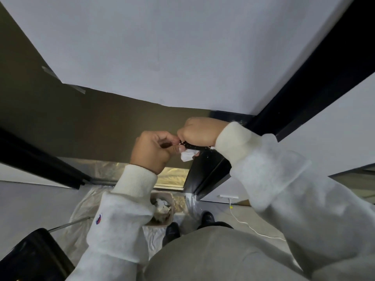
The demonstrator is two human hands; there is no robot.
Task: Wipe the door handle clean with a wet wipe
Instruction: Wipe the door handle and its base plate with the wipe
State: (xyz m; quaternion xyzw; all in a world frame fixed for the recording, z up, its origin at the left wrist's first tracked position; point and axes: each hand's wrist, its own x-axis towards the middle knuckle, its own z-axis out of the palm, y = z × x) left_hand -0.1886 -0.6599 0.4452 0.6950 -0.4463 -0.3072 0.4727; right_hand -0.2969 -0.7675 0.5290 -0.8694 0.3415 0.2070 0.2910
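Note:
A black door handle [192, 147] sticks out from the olive-brown door [81, 122] at mid-frame. My right hand [199, 131] is closed over the handle from above and presses a crumpled white wet wipe [188, 155] against it. Part of the wipe hangs below the handle. My left hand [151, 151] sits just left of it, fingers curled and pinching the handle's free end. Most of the handle is hidden under my right hand.
A large white sheet [162, 57] is taped over the upper door. The black door frame [304, 88] runs along the right. On the floor lie plastic sheeting [85, 211], a bin of crumpled tissues [171, 199], a white cable [243, 222] and a black object [30, 256].

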